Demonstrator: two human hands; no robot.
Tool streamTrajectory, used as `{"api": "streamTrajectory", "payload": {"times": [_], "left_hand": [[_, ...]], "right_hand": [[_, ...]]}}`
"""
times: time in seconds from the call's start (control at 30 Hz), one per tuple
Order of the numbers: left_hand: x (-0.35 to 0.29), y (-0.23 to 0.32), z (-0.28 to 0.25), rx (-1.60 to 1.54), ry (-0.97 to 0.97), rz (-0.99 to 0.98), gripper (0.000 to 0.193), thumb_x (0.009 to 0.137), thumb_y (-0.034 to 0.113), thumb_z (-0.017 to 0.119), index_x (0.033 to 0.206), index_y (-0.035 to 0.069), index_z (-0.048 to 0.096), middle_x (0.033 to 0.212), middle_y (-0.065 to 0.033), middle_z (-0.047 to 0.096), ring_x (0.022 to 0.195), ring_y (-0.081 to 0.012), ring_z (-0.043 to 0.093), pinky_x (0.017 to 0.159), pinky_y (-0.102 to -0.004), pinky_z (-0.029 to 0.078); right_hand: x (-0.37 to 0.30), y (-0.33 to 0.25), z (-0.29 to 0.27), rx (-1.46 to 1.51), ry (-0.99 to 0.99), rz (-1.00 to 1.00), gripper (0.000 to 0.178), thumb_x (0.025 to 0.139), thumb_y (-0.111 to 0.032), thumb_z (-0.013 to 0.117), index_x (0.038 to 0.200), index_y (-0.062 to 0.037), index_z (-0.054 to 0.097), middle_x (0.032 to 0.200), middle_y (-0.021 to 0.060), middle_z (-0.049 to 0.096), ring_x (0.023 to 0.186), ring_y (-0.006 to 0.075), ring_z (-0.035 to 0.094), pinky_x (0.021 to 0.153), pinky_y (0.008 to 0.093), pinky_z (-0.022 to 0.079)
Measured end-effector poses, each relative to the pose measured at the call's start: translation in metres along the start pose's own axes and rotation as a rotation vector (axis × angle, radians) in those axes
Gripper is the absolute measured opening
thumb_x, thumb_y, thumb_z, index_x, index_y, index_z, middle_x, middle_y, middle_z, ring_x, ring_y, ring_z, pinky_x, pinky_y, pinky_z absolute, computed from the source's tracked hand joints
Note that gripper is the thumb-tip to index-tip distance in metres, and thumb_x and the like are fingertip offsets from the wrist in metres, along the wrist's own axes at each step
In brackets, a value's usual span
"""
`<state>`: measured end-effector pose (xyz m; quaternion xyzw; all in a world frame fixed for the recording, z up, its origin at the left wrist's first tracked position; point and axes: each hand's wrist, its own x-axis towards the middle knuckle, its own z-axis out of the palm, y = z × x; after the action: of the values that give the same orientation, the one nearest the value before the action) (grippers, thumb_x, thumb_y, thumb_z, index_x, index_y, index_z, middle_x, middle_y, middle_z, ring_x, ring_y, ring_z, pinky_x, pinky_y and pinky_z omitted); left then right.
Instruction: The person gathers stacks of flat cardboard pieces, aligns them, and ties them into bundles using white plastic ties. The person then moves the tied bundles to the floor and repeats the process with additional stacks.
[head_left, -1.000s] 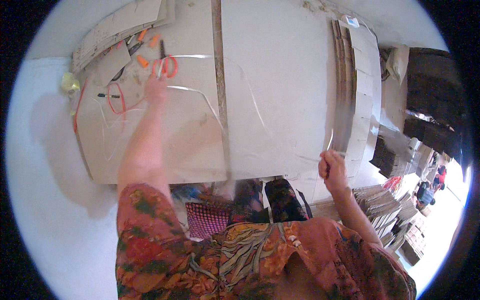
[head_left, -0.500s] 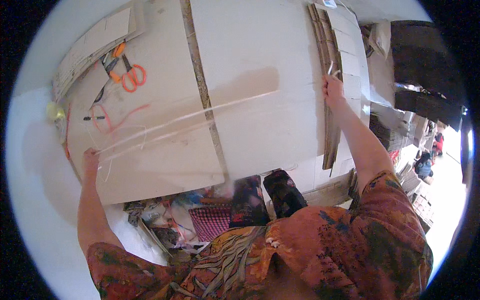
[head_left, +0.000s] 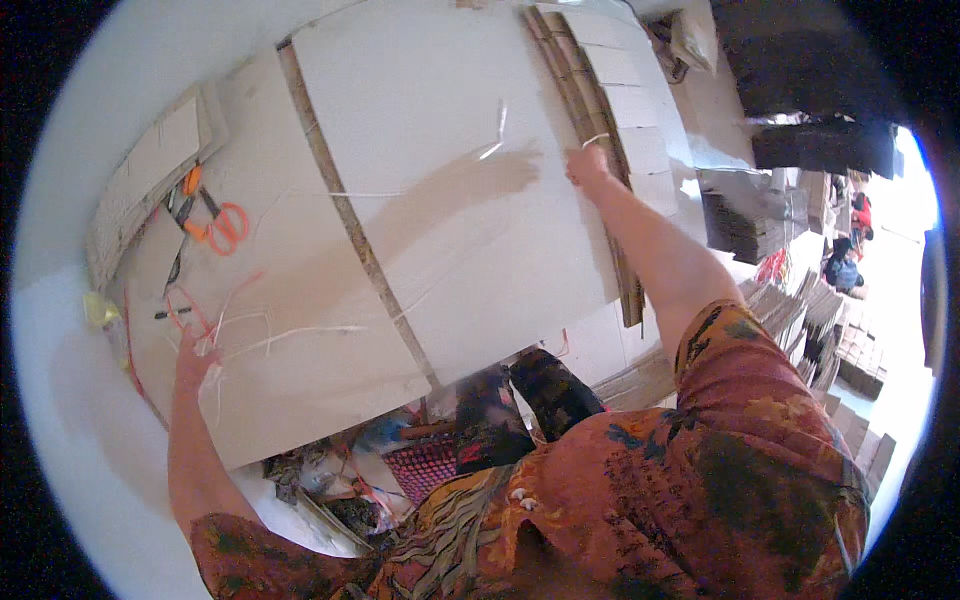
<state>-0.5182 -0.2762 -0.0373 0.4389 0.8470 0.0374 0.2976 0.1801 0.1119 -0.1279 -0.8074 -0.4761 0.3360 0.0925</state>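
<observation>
Close to the table's left edge, my left hand (head_left: 195,358) is closed on thin white string (head_left: 300,331), whose strands trail off to the right over the board. My right hand (head_left: 588,168) is a fist beside the long strips of cardboard (head_left: 612,195). A short white end of string sticks out above its fingers; the rest inside the fist is hidden. Between the hands the string is blurred and slack, and a bent white piece (head_left: 500,125) shows above the table. Red string (head_left: 240,290) lies around my left fingers.
Orange-handled scissors (head_left: 229,228) and a dark-bladed tool lie at the left, below stacked pale cardboard (head_left: 150,165). A dark seam (head_left: 350,220) crosses the tabletop. Below the front edge is a pink checked basket (head_left: 425,466). Stacks of cardboard (head_left: 755,225) and people are off to the right.
Half a second ago the white strands ran nearly straight from my left hand toward the right; now they are slack and scattered. The whole view has shifted, and both hands appear lower or further left.
</observation>
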Motion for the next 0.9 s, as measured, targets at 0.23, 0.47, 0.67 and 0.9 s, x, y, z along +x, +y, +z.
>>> {"api": "streamTrajectory", "payload": {"times": [0.23, 0.47, 0.67, 0.9], "left_hand": [[-0.017, 0.138, 0.068, 0.116, 0.304, 0.297, 0.062, 0.080, 0.017, 0.060, 0.132, -0.004, 0.032, 0.137, -0.0194, 0.034, 0.128, -0.0305, 0.030, 0.106, -0.0372, 0.021], [-0.160, 0.152, 0.176, 0.124, -0.384, -0.043, 0.052, 0.084, 0.013, 0.055, 0.128, -0.005, 0.034, 0.128, -0.0228, 0.039, 0.121, -0.0320, 0.035, 0.102, -0.0379, 0.025], [-0.161, 0.261, 0.207, -0.018, -0.654, -0.015, 0.044, 0.086, 0.016, 0.055, 0.122, -0.004, 0.040, 0.117, -0.0199, 0.045, 0.110, -0.0278, 0.042, 0.092, -0.0354, 0.031], [-0.096, 0.351, 0.192, 0.034, -0.714, 0.103, 0.036, 0.087, 0.019, 0.054, 0.115, -0.003, 0.046, 0.104, -0.0164, 0.053, 0.097, -0.0229, 0.049, 0.081, -0.0325, 0.039]], "right_hand": [[-0.049, 0.190, -0.019, -1.449, 0.065, -0.743, 0.011, 0.080, -0.016, 0.053, 0.084, -0.0088, 0.060, 0.082, 0.0090, 0.058, 0.072, 0.0201, 0.053, 0.051, 0.0361, 0.040], [-0.233, 0.270, -0.061, -0.139, -0.524, -0.721, 0.022, 0.078, -0.026, 0.056, 0.078, -0.0043, 0.061, 0.075, 0.0166, 0.059, 0.070, 0.0315, 0.058, 0.065, 0.0420, 0.047], [-0.334, 0.382, -0.188, 0.030, -0.435, 0.086, 0.031, 0.081, -0.024, 0.056, 0.100, -0.0007, 0.062, 0.080, 0.0127, 0.065, 0.064, 0.0199, 0.062, 0.060, 0.0328, 0.052], [-0.487, 0.459, -0.201, 0.545, 0.071, 0.755, 0.022, 0.079, -0.014, 0.056, 0.094, 0.0011, 0.063, 0.070, 0.0091, 0.063, 0.063, 0.0178, 0.061, 0.057, 0.0317, 0.051]]}}
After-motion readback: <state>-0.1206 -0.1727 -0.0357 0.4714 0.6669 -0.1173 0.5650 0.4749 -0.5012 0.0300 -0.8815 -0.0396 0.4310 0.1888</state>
